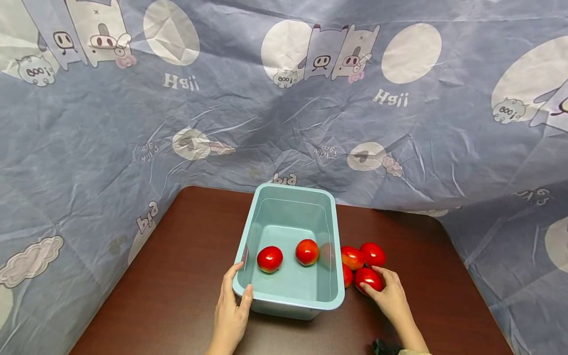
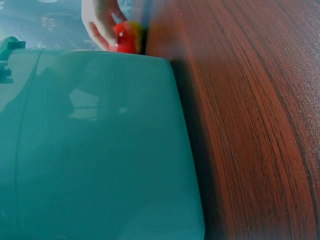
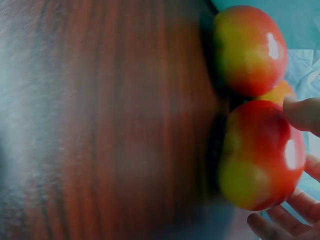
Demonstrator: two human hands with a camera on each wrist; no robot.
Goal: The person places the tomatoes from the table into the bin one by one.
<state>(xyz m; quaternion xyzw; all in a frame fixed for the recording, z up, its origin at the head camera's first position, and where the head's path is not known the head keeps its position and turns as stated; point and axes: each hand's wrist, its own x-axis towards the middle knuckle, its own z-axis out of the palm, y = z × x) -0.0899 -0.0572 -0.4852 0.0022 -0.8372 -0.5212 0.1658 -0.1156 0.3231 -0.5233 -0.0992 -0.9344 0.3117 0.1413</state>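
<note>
A light blue-green plastic bin (image 1: pixel 288 301) stands on the table with two red mangoes in it, a left one (image 1: pixel 269 259) and a right one (image 1: pixel 307 252). My left hand (image 1: pixel 231 313) holds the bin's near left corner, thumb at the front rim and fingers along the left side. Right of the bin, my right hand (image 1: pixel 390 294) has its thumb and fingers around a red and yellow-green mango (image 3: pixel 261 155). That mango rests among several others, including one (image 3: pixel 250 50) beside it and one (image 1: pixel 372 254) behind. Part of the group hides behind the bin wall.
The dark brown wooden table (image 1: pixel 186 276) extends on both sides of the bin. A blue-grey printed cloth (image 1: pixel 248 133) hangs behind and around it. A small black object (image 1: pixel 380 346) shows by the right wrist.
</note>
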